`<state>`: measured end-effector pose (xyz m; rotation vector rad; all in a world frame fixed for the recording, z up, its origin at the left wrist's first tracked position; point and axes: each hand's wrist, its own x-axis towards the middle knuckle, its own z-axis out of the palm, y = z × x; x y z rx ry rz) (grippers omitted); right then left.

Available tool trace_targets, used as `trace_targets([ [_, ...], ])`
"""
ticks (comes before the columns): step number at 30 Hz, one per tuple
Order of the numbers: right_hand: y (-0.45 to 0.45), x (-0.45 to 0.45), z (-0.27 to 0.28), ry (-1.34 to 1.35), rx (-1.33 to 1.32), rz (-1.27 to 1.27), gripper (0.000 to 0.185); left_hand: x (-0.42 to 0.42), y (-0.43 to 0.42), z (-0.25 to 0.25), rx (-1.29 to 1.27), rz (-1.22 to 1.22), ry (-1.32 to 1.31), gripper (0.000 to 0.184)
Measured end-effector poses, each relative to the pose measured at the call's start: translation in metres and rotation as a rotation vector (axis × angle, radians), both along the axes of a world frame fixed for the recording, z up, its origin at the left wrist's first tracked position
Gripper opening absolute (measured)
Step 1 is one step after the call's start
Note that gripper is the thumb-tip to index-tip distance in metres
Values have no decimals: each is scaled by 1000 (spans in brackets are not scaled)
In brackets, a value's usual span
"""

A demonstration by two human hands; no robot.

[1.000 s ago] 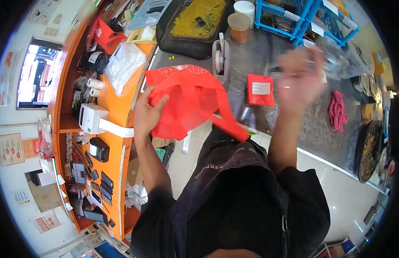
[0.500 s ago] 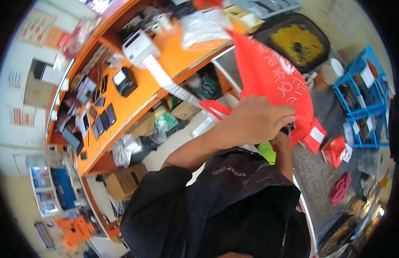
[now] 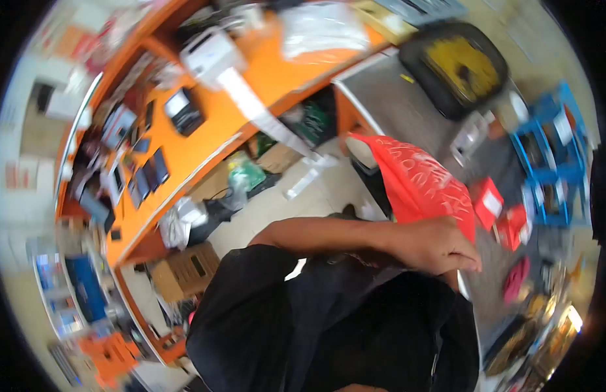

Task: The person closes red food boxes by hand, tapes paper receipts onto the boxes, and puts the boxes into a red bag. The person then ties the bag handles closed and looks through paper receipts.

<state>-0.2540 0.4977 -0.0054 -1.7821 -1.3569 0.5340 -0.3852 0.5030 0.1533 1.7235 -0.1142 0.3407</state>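
Head view shows the left hand (image 3: 440, 247) farther right and lower than half a second ago, when it lay across the red bag (image 3: 420, 176); its fingers bend inward, though I can't tell whether they pinch anything, and the right hand is hidden from me. The bag sits lower too, over the edge of the grey worktop (image 3: 411, 111) and just beside a red packet (image 3: 488, 204), leaving a clear container (image 3: 470, 138) in fuller sight. White lettering on the bag and print on the packet's label (image 3: 492, 202) are too blurred to read.
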Motion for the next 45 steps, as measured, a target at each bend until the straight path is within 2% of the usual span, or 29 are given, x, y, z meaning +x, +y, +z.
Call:
trace_targets([
  [1,-7,-3,7,17,-37,51,41,1,-12,2,-88,-138,85,25],
  [3,-32,0,22,75,-137,132,43,-3,-15,-3,-330,-17,100,25],
  [4,-48,3,30,127,-207,167,44,-8,-4,-3,-153,106,120,24],
  [5,-66,5,39,188,-276,192,45,-10,5,-9,-149,216,-21,23],
  [6,-86,10,49,256,-340,213,46,-9,13,-4,-62,330,-7,31],
  [7,-108,14,57,307,-393,221,47,-7,21,-9,-222,276,109,38],
  [8,-131,16,64,345,-450,218,48,-8,29,-14,-97,231,231,47],
  [10,-167,30,93,350,-589,153,50,4,33,-33,342,193,335,48],
  [12,-173,36,146,241,-801,57,54,16,40,-67,577,253,429,45],
  [14,-168,44,200,92,-1039,-38,59,33,42,-76,751,341,453,43],
  [16,-189,72,168,69,-785,197,60,54,36,-75,840,471,405,40],
  [17,-190,82,164,23,-698,288,60,69,30,-77,896,546,216,32],
  [18,-191,92,163,-31,-606,386,60,80,24,-84,881,518,191,29],
  [19,-194,97,162,-45,-411,404,43,91,18,-94,870,499,166,26],
  [20,-192,109,173,16,-269,421,37,101,14,-104,862,483,145,23],
  [21,-189,122,195,89,-128,443,32,108,7,-113,851,441,183,15],
  [23,-184,154,186,135,89,267,31,113,-11,-112,744,438,314,15],
  [25,-158,222,146,74,125,178,45,108,-26,-94,657,451,392,20],
  [28,-113,259,69,-578,113,373,68,91,-42,-41,743,319,674,24],
  [30,-110,239,62,-749,-247,423,83,67,-37,-42,605,429,591,22],
  [31,-111,230,61,-832,-425,445,92,59,-40,-27,529,521,646,19],
  [32,-108,229,59,-748,-463,420,95,54,-41,-9,451,615,696,16],
  [34,-105,226,55,-575,-548,384,101,44,-42,8,283,813,584,17],
  [36,-109,237,46,-490,-468,367,103,37,-37,12,28,967,441,28],
  [38,-125,255,40,-400,-348,280,104,42,-25,8,-181,995,253,28],
  [40,-142,277,48,-319,-182,148,104,73,-17,11,-322,1063,204,28],
  [42,-167,283,119,-217,-39,94,101,99,9,-9,-176,977,278,24],
  [44,-199,298,171,-430,77,97,101,131,24,-35,-279,810,248,24],
  [45,-216,300,194,-327,144,65,103,148,31,-43,-202,772,316,25],
])
